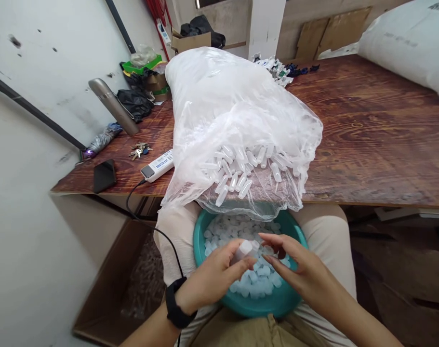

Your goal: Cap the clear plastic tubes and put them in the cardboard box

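My left hand (224, 270) wears a black wristband and is closed around small whitish translucent plastic pieces (246, 248); their exact number is hidden by the fingers. Just to the right, my right hand (295, 262) has its thumb and fingers apart with nothing visible between them. Both hands are over a teal basin (262, 308) resting between the legs. Many small white plastic caps (260, 284) lie in it. Above the basin, small translucent plastic tubes (241, 185) spill from the mouth of a large clear plastic bag (222, 96) lying on the table.
On the wooden table (378, 144) are a phone (104, 176), keys (139, 150), a white corded device (157, 166) and a metallic flask (114, 106). A cardboard box (107, 289) stands on the floor at left. A large white sack (410, 48) lies at far right.
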`<state>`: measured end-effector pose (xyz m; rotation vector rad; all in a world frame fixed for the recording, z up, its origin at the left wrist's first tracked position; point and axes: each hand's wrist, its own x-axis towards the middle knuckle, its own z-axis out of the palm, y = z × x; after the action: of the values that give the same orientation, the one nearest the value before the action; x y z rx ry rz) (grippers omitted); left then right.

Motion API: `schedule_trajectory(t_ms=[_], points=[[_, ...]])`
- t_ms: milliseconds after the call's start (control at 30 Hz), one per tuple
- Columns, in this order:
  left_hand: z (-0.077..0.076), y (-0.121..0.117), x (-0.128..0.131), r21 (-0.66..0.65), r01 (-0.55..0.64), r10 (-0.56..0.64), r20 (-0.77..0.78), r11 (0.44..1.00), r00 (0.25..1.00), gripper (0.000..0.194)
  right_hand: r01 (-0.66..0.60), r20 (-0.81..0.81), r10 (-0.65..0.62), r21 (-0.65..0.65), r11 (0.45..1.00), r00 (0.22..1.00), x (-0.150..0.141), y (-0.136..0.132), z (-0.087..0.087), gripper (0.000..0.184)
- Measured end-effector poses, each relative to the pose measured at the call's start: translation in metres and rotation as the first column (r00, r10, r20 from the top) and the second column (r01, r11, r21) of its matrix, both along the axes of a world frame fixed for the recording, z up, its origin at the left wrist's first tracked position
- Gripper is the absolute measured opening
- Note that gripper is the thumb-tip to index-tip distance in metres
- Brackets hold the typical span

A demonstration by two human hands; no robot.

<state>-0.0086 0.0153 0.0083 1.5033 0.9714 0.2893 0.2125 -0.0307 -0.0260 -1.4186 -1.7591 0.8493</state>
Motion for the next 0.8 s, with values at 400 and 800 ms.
schedule_trajectory(t_ms=[400, 800], points=[[0.010, -0.005, -0.014, 0.337, 0.162, -0.117, -0.150, 0.927, 0.982, 0.026, -0.169, 0.073, 0.163, 0.089, 0.982, 0.984, -0.005, -0.011, 0.022, 0.035], [-0.002, -0.020, -0.016, 0.460, 0.192, -0.152, -0.122, 0.867, 0.981, 0.025, -0.095, 0.165, 0.071, 0.144, 0.985, 0.984, -0.009, -0.032, 0.019, 0.024]])
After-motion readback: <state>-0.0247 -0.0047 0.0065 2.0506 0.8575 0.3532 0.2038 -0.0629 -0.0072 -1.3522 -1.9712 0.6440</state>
